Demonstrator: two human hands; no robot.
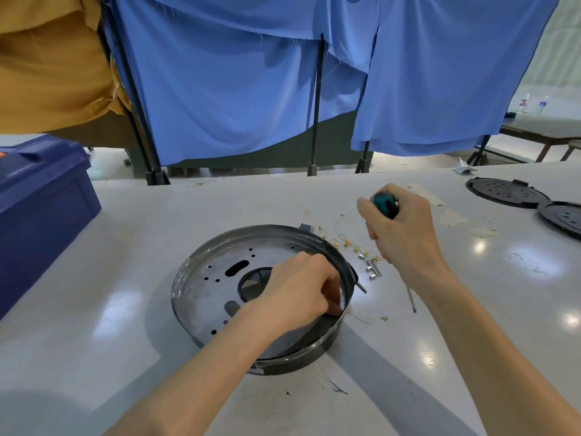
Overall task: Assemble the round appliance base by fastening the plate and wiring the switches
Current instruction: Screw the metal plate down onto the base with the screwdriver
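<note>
Head view: shows a round dark metal appliance base (217, 349) at the middle of a white tabletop (94, 309), perforated silver plate (217, 272) seated inside. Left hand (301, 287) reaching in by the right wall, fingers curled down at the plate's edge, likely steadying it; cannot tell whether pinching a fastener. Right hand (402, 234) clenched round a teal-and-black-handled screwdriver (386, 204), raised beside the base, shaft down, ready for driving. Small silver screws (372, 269) and gold-tipped wires (345, 242) just beside the rim, within reach.
</note>
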